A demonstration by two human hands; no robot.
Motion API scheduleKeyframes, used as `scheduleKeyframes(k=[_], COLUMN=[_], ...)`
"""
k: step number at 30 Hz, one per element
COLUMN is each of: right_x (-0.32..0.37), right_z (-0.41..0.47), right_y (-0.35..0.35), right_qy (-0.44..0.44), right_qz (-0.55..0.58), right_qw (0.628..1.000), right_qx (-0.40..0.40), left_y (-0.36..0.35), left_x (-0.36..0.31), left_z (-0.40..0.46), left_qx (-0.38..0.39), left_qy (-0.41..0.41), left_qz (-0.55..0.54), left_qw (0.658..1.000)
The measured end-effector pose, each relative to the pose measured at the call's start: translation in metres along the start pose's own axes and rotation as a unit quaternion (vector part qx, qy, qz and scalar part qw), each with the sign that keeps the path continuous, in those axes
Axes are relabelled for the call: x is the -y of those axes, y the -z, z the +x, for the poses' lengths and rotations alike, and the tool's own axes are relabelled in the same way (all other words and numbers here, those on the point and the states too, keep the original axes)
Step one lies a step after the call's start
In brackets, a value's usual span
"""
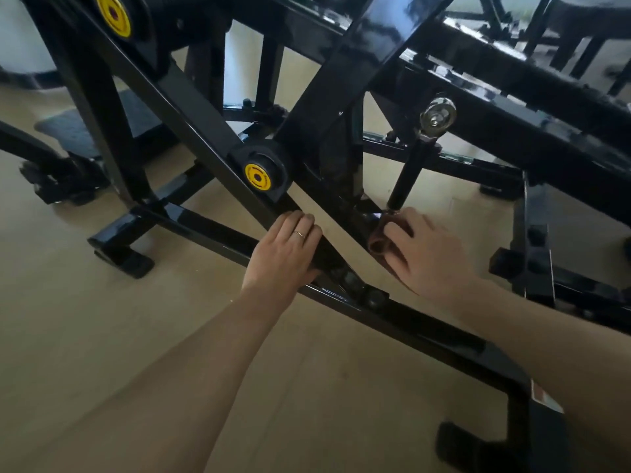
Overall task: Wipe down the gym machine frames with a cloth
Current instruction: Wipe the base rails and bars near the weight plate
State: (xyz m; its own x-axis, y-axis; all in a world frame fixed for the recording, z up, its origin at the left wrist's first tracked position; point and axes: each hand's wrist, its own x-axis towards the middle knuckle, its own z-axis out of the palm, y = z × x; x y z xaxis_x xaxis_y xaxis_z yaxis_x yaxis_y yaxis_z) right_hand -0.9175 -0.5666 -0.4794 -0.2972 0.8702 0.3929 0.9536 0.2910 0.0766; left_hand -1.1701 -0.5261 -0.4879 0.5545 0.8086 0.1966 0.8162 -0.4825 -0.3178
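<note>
Glossy black painted steel fills the view: the gym machine frame [205, 230] of square tubes crossing on a pale tan floor [102, 336]. The right hand [423, 254] holds a small dark brown cloth [379, 242], bunched into a roll, its fingers curled round it and pressing it against the diagonal black bar low down, just under the foot of a round black post [408, 172]. The left hand [286, 254] rests on the neighbouring diagonal tube below the yellow pivot cap [257, 177], fingers close together and bent over the tube's edge, seemingly steadying the body. To wipe this joint well, I would open the cloth flatter so more of it meets the metal, then draw it along each face of the tube in turn, working into the corner where post and bar meet. Room is tight here: the bars form a narrow wedge between the hands, and bolt heads [374, 297] sit just beside the left wrist, so short strokes suit better than long sweeps. The lower rail toward the near foot looks freer for longer passes.
</note>
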Motion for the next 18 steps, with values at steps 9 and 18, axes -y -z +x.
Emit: scheduleKeyframes(k=[9, 18], right_x=[0.050, 0.054], right_z=[0.098, 0.076], right_y=[0.041, 0.006], right_qy=[0.285, 0.326], right_qz=[-0.126, -0.258], right_qw=[0.934, 0.909], right_qx=[-0.177, -0.041], left_y=[0.009, 0.009], left_x=[0.004, 0.017], left_z=[-0.001, -0.010], left_qx=[-0.003, 0.015], left_qy=[0.012, -0.028], left_qz=[-0.009, 0.012], left_qw=[1.000, 0.999])
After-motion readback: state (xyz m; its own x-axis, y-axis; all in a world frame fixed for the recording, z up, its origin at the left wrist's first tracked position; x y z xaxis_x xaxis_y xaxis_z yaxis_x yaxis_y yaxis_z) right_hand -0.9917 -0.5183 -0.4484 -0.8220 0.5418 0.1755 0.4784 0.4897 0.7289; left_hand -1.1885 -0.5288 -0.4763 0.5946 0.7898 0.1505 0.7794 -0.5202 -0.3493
